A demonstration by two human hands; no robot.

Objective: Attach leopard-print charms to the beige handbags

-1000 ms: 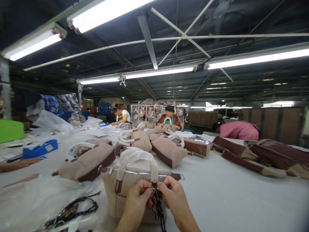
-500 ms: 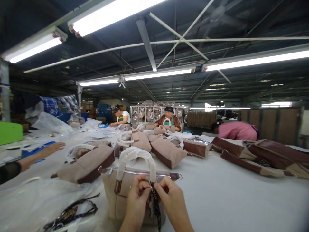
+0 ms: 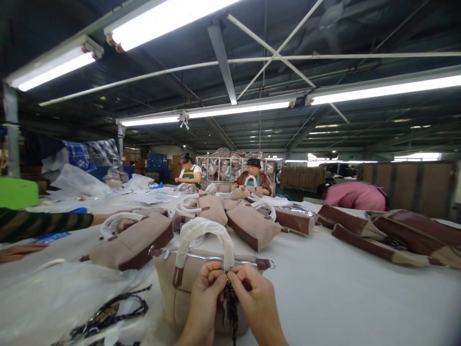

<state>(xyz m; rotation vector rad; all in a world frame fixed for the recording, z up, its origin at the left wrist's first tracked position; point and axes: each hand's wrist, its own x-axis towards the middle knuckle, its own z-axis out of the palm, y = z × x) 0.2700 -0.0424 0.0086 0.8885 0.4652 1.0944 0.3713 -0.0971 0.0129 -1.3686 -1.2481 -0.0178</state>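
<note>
Since the earlier frame, a co-worker's striped sleeve (image 3: 46, 224) has come farther in from the left, up to the left bag (image 3: 133, 242). I see my left hand (image 3: 206, 295) and right hand (image 3: 255, 295) close together, each with fingertips pinched on the top of the dark charm (image 3: 230, 305). It hangs before the near bag (image 3: 182, 300), under the right end of the white handle (image 3: 207, 227). Dark cords (image 3: 108, 312) lie at near left, beside the plastic (image 3: 46, 298). At the far side I see 3 persons (image 3: 192, 179).
</note>
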